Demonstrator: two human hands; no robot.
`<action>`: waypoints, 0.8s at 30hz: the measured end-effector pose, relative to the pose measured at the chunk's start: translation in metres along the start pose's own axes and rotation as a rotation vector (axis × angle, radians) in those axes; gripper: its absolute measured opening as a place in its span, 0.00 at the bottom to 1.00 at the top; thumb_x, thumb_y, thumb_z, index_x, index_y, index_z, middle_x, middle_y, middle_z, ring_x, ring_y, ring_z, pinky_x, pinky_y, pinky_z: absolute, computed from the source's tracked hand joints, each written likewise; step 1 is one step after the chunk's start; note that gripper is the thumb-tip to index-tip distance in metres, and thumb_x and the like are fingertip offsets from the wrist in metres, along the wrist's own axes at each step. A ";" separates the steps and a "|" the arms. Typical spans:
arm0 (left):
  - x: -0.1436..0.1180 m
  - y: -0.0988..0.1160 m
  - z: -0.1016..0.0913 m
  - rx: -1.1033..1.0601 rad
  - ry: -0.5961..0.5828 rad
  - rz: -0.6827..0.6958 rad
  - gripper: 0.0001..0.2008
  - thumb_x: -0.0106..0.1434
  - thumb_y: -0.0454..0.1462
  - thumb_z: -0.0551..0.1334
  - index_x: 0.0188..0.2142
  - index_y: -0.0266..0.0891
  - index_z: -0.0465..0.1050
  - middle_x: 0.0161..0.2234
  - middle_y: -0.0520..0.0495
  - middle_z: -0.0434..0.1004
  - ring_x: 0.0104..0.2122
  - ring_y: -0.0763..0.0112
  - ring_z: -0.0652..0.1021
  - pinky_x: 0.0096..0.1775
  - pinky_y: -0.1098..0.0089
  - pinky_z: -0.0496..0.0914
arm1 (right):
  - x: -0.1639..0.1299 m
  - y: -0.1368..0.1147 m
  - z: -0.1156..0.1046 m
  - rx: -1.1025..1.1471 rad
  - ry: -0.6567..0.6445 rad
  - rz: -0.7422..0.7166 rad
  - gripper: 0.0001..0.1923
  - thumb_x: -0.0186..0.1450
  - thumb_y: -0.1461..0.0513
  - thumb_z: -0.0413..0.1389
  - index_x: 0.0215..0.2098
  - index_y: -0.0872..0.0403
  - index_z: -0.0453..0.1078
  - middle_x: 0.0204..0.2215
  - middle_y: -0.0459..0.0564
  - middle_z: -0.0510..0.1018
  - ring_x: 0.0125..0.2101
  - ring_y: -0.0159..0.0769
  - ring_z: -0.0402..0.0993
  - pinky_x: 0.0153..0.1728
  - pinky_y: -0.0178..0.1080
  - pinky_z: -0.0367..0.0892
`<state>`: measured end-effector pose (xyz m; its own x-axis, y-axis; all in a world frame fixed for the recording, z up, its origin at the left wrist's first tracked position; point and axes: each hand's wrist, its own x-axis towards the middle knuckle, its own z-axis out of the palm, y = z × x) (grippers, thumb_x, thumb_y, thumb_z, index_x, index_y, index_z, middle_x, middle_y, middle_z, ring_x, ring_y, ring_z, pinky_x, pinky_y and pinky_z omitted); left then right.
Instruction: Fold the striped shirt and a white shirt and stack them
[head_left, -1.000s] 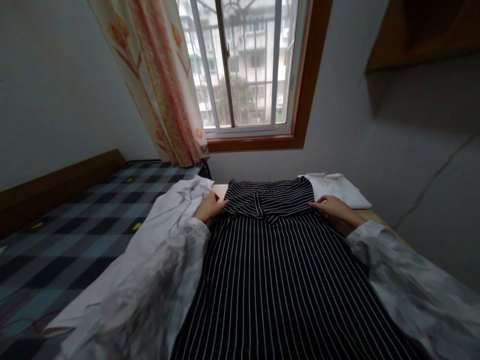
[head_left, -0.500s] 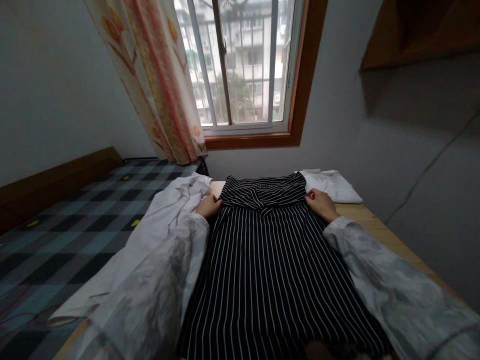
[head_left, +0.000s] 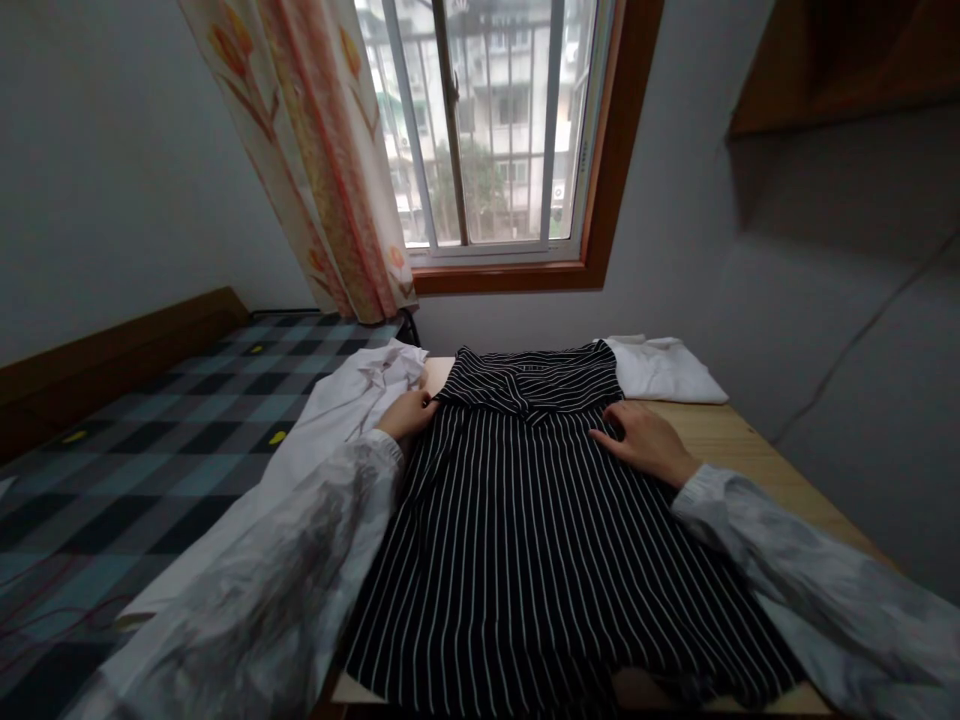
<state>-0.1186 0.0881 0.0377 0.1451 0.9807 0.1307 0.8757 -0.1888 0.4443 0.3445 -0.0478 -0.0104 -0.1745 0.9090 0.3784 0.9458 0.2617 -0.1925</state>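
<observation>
The left hand (head_left: 407, 413), just left of the frame's centre, has its grip closed on the left edge of a black dress with white stripes (head_left: 540, 540), fingers curled around the fabric at the waist seam. The right hand (head_left: 643, 440), right of centre, lies flat and open on the dress, fingers spread and pressing the cloth, gripping nothing. The dress lies spread over a wooden bench (head_left: 742, 450), filling the lower middle of the frame, its folded top part toward the window. Touching the left hand, a crumpled white shirt (head_left: 330, 420) trails to the lower left. A folded white garment (head_left: 664, 370) sits on the bench just beyond the dress, right of centre. A bed with a checked blue cover (head_left: 142, 450) fills the left. A window (head_left: 495, 130) and patterned curtain (head_left: 322, 150) occupy the upper middle.
</observation>
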 end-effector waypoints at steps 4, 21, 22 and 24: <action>-0.006 0.001 0.001 0.143 -0.025 0.020 0.16 0.73 0.43 0.61 0.34 0.38 0.82 0.38 0.37 0.87 0.40 0.55 0.84 0.43 0.66 0.71 | -0.017 0.016 0.014 -0.025 0.062 0.076 0.16 0.75 0.48 0.58 0.45 0.52 0.73 0.46 0.58 0.81 0.49 0.52 0.76 0.54 0.48 0.69; -0.015 0.001 0.008 0.419 0.019 -0.048 0.21 0.79 0.43 0.52 0.48 0.37 0.84 0.49 0.35 0.88 0.49 0.55 0.85 0.48 0.65 0.74 | -0.028 0.057 0.016 0.079 0.087 0.161 0.11 0.76 0.55 0.52 0.38 0.50 0.70 0.37 0.54 0.81 0.40 0.47 0.77 0.45 0.45 0.67; -0.015 0.001 0.009 0.423 0.022 -0.051 0.20 0.79 0.43 0.53 0.49 0.37 0.84 0.49 0.35 0.88 0.49 0.55 0.85 0.48 0.66 0.74 | -0.029 0.058 0.015 0.069 0.088 0.164 0.12 0.76 0.54 0.52 0.37 0.49 0.69 0.37 0.54 0.81 0.40 0.47 0.77 0.45 0.46 0.67; -0.014 0.002 0.008 0.434 0.001 -0.055 0.20 0.78 0.43 0.54 0.49 0.36 0.83 0.50 0.35 0.87 0.50 0.54 0.85 0.48 0.66 0.74 | -0.030 0.060 0.014 0.037 0.103 0.170 0.12 0.76 0.53 0.52 0.37 0.49 0.68 0.37 0.55 0.80 0.39 0.48 0.76 0.45 0.46 0.68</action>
<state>-0.1149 0.0741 0.0298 0.0927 0.9887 0.1180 0.9945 -0.0977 0.0373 0.4025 -0.0548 -0.0461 0.0179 0.9037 0.4278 0.9481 0.1205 -0.2942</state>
